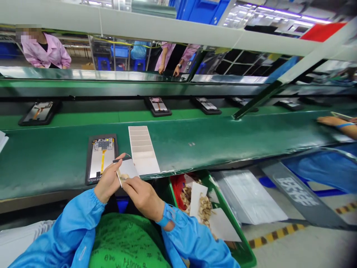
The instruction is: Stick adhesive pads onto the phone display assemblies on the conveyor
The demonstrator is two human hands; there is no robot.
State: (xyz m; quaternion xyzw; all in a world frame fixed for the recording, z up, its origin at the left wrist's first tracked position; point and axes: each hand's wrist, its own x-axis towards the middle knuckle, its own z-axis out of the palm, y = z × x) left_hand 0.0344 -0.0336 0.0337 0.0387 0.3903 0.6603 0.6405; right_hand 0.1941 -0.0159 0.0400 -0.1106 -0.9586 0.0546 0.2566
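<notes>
A flat silver battery-like piece [128,166] with a dark top edge and a thin wire is between my hands. My left hand [108,181] is closed on its left side. My right hand [143,195] pinches at its lower edge, where a small pale yellowish strip shows. Behind my left hand, an opened tablet [96,158] with a circuit board and an orange ribbon lies in a black tray on the green bench. A white sheet of label strips [143,149] lies just right of the tablet, partly behind the silver piece.
Several opened devices in black trays [158,106] sit on the green conveyor [106,116]. A green bin [242,247] with peeled strips and white sheets stands below the bench at right. A slanted post [256,99] rises beyond. Another person's hand [330,120] is at far right.
</notes>
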